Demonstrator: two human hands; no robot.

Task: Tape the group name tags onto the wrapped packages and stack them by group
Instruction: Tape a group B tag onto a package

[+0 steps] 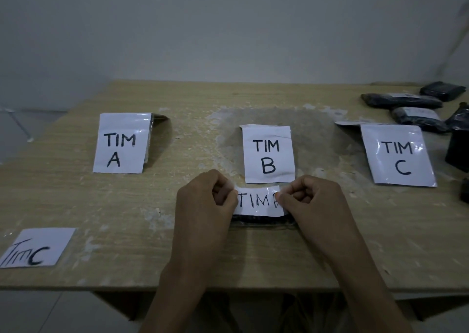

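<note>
Scuffed wooden table [101, 206], plain grey wall [228, 28]

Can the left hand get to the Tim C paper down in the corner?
Probably yes. The left hand is busy pinching the TIM B tag, but only bare table lies between it and the Tim C paper.

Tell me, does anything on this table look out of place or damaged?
The wooden table is scuffed, with pale flaky patches around the TIM B sign. The handwritten TimC tag lies alone at the near left corner, far from the TIM C sign at the right.
</note>
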